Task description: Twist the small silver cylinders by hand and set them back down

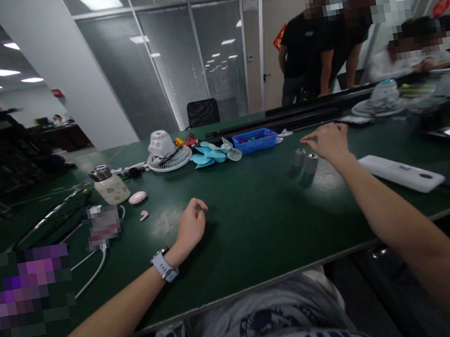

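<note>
Two small grey cylinders stand just beside my right hand (pixel 330 142), and that closeness is what matters most here. Both are upright on the green table (pixel 253 233), so their long axes run vertically, ends facing up toward me. The rear cylinder (pixel 301 158) sits a little farther off and to the left; the front cylinder (pixel 312 164) is nearer to my body and slightly to the right. I can't tell whether the pair touch.

From my right hand they lie below and toward the left, on the side where my fingers point. My fingers reach out leftward with the tips a little apart, and I see nothing between them. The picture is somewhat blurred there, so whether my hand hangs right above the cylinders or partly behind them, I can't fairly say.

My left hand (pixel 192 224) is well apart from them, across bare table, loosely curled with a gap between thumb and finger, and it seems to hold nothing. My right is plainly the nearer one. Beyond the cylinders sits a blue basket (pixel 255 141); right of my forearm lies a long white bar (pixel 400 172), tilted across the table.
</note>
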Available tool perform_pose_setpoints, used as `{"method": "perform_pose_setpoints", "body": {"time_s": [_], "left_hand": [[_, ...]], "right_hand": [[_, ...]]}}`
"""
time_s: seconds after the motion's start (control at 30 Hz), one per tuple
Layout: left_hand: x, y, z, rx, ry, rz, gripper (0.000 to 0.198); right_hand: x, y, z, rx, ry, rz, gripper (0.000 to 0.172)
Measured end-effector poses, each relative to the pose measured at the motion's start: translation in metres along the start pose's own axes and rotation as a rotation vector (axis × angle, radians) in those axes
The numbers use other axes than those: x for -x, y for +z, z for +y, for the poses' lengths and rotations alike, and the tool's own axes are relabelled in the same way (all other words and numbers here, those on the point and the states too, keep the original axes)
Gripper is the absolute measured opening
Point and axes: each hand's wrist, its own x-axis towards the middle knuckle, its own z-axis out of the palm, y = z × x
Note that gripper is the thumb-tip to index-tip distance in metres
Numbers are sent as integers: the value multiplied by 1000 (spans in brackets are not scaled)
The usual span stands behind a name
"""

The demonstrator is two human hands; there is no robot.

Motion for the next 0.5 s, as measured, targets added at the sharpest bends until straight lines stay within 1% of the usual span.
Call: {"method": "perform_pose_setpoints", "body": {"time_s": [0.03,0.1,0.37,0.5], "left_hand": [[0,0,0,0,-3,-2,20],[1,-1,2,11,-2,-5,20],[3,-2,5,44,-7,-16,22],[2,-1,4,44,13,-14,23]], "right_hand": [[-1,2,6,20,19,-58,32],[0,6,9,40,30,-134,33],[1,14,0,53,49,-217,34],[0,14,0,60,62,-317,37]]}}
